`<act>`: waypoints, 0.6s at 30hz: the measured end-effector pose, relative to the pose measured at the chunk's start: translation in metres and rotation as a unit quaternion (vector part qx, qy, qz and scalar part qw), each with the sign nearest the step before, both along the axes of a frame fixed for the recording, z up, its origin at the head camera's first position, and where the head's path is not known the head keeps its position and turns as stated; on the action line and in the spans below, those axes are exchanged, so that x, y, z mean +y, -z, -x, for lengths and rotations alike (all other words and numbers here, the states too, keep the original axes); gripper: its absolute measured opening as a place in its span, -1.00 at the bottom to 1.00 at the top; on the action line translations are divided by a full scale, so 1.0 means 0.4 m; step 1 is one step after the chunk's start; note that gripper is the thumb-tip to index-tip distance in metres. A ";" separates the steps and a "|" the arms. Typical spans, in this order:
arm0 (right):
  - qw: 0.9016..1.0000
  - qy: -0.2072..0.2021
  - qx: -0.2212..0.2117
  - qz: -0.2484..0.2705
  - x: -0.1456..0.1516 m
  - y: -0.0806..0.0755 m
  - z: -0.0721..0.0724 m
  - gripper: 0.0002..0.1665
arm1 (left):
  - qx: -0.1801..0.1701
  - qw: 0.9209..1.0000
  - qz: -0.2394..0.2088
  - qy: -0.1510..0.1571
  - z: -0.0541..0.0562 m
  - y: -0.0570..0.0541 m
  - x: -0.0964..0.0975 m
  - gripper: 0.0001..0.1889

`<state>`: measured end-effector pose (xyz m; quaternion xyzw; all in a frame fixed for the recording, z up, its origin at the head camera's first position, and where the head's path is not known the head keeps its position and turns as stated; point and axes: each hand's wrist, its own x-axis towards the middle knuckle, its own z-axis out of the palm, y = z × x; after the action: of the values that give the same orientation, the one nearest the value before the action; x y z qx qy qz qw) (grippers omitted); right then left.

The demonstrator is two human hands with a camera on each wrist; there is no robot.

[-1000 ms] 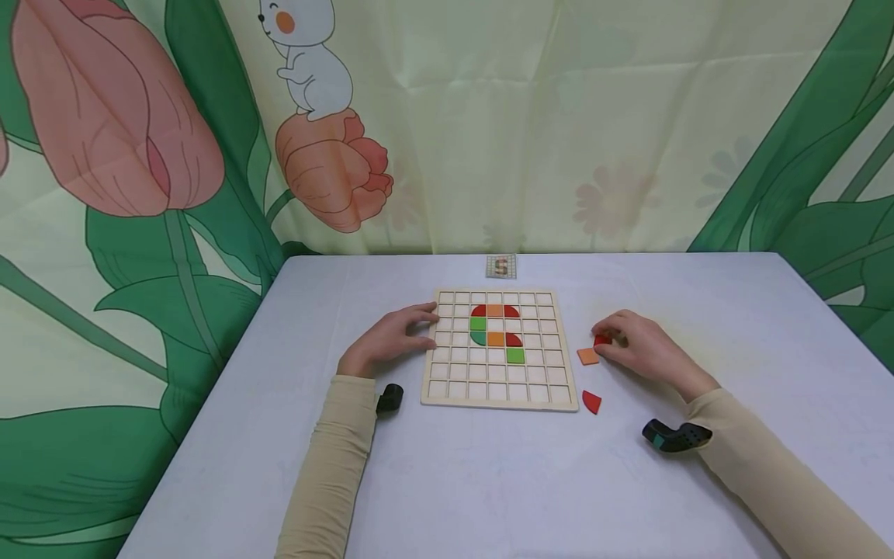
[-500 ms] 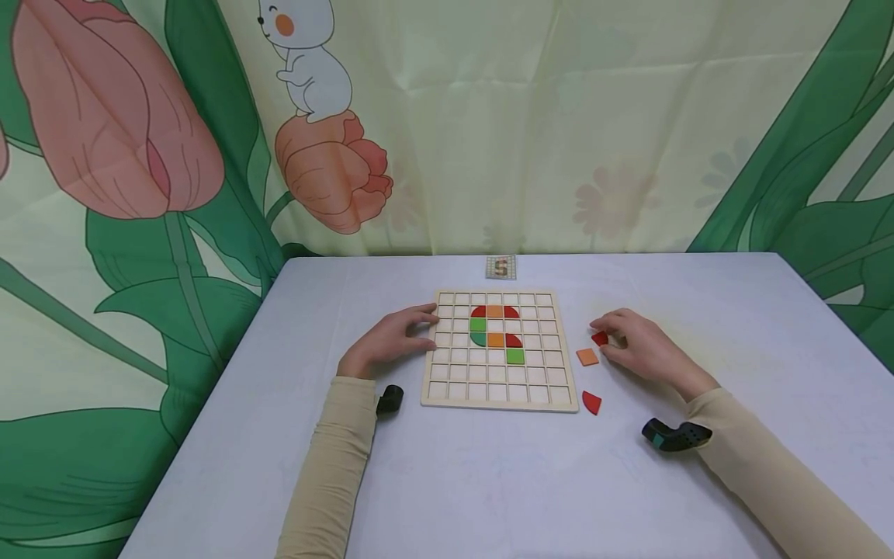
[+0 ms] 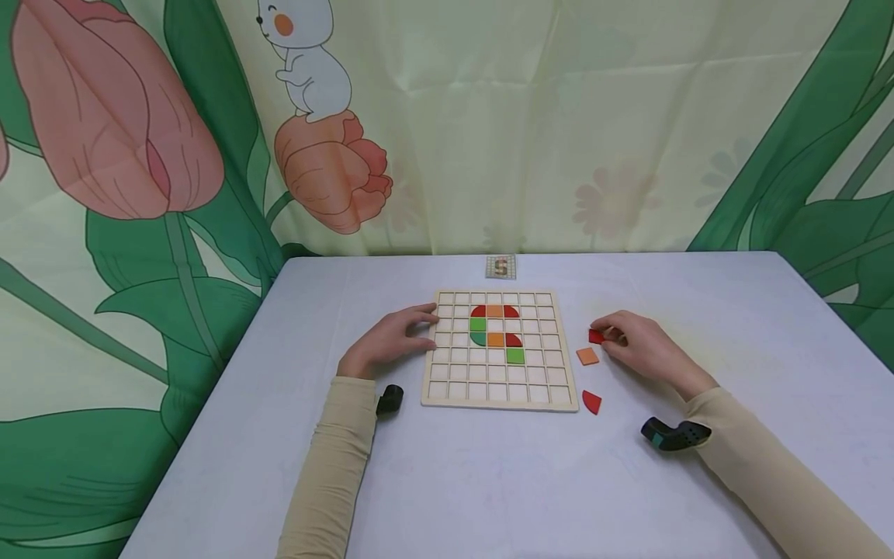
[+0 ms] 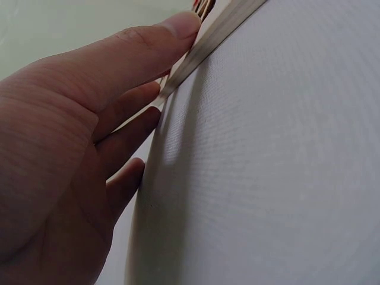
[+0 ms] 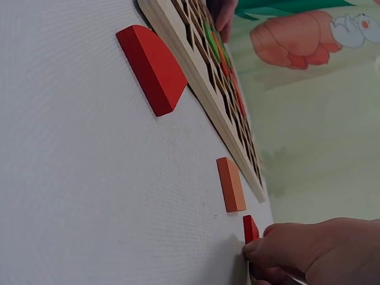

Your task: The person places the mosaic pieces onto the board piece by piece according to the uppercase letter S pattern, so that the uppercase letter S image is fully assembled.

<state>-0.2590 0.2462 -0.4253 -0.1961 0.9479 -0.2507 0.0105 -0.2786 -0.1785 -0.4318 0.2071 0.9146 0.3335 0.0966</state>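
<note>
In the head view a wooden grid board (image 3: 454, 392) lies mid-table, several red, orange and green tiles set in its cells in a curved pattern. My left hand (image 3: 393, 335) is at the board's left edge, fingers extended; its thumb (image 4: 181, 27) touches the rim in the left wrist view. Right of the board, my right hand (image 3: 639, 345) pinches a small red tile (image 3: 595, 336) between thumb and fingers, low over the table. Fingers partly cover that tile. Just below it lies an orange square tile (image 3: 587, 356), and nearer the front, a red quarter-round tile (image 3: 591, 402).
A small patterned card (image 3: 500, 267) lies behind the board near the table's far edge. A printed curtain (image 3: 489, 155) hangs behind the white-covered table (image 3: 489, 481). Black wrist devices sit by both sleeves, one (image 3: 676, 435) at the right.
The red tile at my right fingertips has shifted slightly left and turned, showing more of itself. My left hand and the board have stayed in place.
</note>
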 end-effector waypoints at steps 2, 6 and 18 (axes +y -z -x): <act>1.000 0.000 0.000 -0.002 -0.001 -0.002 0.000 -0.63 | 0.002 1.000 0.000 0.001 0.000 -0.001 0.000 -0.45; 1.000 -0.007 0.002 -0.004 0.000 -0.004 0.002 -0.61 | 0.003 1.000 -0.002 0.002 0.001 -0.001 -0.001 -0.45; 1.000 0.009 -0.026 -0.011 0.004 -0.008 0.010 -0.60 | -0.004 1.000 -0.005 0.000 -0.002 -0.004 -0.001 -0.45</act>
<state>-0.2631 0.2479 -0.4219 -0.1806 0.9518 -0.2454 0.0353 -0.2777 -0.1790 -0.4303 0.2064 0.9125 0.3390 0.0987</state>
